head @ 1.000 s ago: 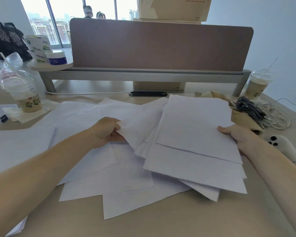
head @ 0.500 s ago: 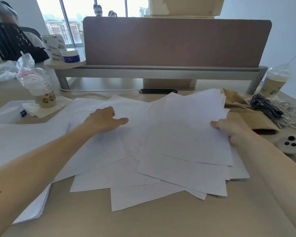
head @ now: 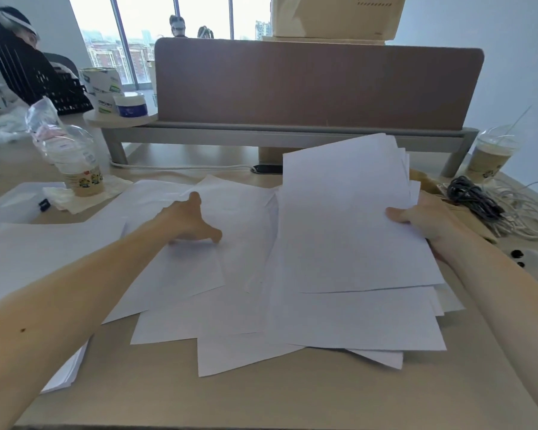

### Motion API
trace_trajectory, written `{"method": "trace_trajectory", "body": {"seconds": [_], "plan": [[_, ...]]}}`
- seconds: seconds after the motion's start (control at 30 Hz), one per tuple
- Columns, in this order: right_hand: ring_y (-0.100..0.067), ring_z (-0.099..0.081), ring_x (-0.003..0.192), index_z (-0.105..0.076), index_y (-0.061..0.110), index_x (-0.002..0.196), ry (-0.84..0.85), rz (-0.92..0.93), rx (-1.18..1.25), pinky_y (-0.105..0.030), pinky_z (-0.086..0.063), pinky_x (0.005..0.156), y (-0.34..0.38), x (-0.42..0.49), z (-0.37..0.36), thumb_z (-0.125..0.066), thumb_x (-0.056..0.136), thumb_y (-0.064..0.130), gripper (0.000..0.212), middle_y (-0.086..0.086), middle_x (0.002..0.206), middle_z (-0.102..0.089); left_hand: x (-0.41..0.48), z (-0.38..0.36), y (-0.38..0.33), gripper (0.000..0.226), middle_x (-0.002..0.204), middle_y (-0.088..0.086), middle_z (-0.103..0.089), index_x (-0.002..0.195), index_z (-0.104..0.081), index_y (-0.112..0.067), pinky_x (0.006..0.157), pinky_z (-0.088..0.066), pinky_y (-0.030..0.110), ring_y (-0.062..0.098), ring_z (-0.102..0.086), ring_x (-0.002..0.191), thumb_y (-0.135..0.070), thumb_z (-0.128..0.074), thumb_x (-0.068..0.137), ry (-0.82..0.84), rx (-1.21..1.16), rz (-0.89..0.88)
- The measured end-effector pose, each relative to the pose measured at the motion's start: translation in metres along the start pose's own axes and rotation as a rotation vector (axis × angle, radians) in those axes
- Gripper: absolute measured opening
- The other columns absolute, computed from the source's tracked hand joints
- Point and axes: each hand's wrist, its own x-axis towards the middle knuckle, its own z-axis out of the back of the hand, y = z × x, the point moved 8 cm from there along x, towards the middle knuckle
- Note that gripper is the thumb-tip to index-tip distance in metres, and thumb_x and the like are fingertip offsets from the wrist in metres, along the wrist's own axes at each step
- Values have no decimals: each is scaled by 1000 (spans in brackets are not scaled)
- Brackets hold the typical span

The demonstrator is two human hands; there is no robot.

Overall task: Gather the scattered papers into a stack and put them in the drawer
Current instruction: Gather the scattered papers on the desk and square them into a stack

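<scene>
The right hand (head: 423,217) is pinching the stack (head: 348,218) at its right edge, with the thumb lying on top and the fingers tucked underneath. From that grip the stack is spreading leftward, its long axis running away from the person and its far end tilting up off the desk (head: 292,398). Well left of the grip, the left hand (head: 189,222) is pressing palm-down, fingers spread and holding nothing, on loose sheets (head: 174,283) lying flat.
</scene>
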Motion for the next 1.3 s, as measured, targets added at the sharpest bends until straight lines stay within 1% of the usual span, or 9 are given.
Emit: {"method": "trace_trajectory", "body": {"seconds": [0.1, 0.27, 0.4, 0.57, 0.7, 0.83, 1.0, 1.2, 1.3], "plan": [[-15, -63, 75, -60, 14, 109, -10, -57, 3, -26, -48, 55, -7, -3, 6, -63, 93, 3, 19, -5, 103, -66, -1, -5, -9, 112, 103, 7, -54, 145, -16, -16, 77, -52, 37, 31, -56, 97, -48, -82, 60, 25, 23, 10], [-12, -55, 67, -62, 7, 115, -84, -39, -149, -19, -43, 44, -10, -9, 30, -63, 94, 8, 21, -7, 106, -62, -6, -6, -20, 93, 89, 10, -54, 141, -17, -12, 64, -52, 35, 30, -59, 83, -15, -73, 67, 20, 142, -9], [-20, -63, 75, -67, 7, 113, -84, -79, -132, -33, -50, 71, -17, -9, 50, -70, 90, 15, 24, -11, 108, -68, -7, 6, -22, 58, 95, 14, -53, 132, -35, -8, 64, -44, 35, 37, -58, 93, -6, -60, 80, -151, 226, -66], [-30, -67, 99, -70, 15, 108, -69, -13, -79, -49, -49, 101, -13, -5, 57, -78, 80, 25, 30, -10, 116, -71, -20, 22, -56, 58, 121, 13, -56, 133, -41, -20, 67, -47, 32, 33, -60, 95, -13, -65, 80, -185, -162, -174], [-17, -73, 87, -71, 16, 99, 24, -4, 11, -43, -54, 91, -11, 9, 45, -87, 40, 67, 79, -8, 110, -72, -36, -10, -78, 41, 112, 5, -64, 123, -50, -20, 68, -61, 35, 27, -71, 84, -30, -69, 88, 151, -548, -122], [-13, -68, 68, -61, 10, 119, 82, -44, 118, -26, -59, 66, 9, -5, -1, -64, 93, 17, 27, -10, 106, -69, -20, 16, -15, 26, 122, 7, -65, 114, -62, -18, 88, -54, 43, 27, -66, 98, -33, -57, 94, -1, -735, 28], [-18, -72, 58, -63, 3, 108, 187, -195, 213, -27, -57, 50, -1, 1, -74, -62, 94, 5, 14, -6, 72, -75, -24, 12, 74, 64, 147, 10, -40, 142, -45, -19, 101, -37, 52, 34, -43, 126, -50, -60, 88, 45, -933, 360], [-33, -67, 85, -58, -5, 117, 225, -304, 22, -41, -57, 73, -10, -5, -155, -68, 89, 3, 31, -22, 105, -68, -29, 9, 90, 62, 139, 14, -41, 137, -43, -16, 94, -43, 47, 37, -55, 107, -49, -61, 87, 119, -1063, 381], [-30, -61, 74, -57, -1, 112, 224, -251, -119, -38, -53, 69, -1, -2, -168, -59, 92, 0, 20, -19, 100, -63, -36, 4, 89, 60, 135, 18, -45, 137, -42, -12, 94, -49, 53, 41, -59, 109, -43, -62, 89, 186, -1161, 372]]}}
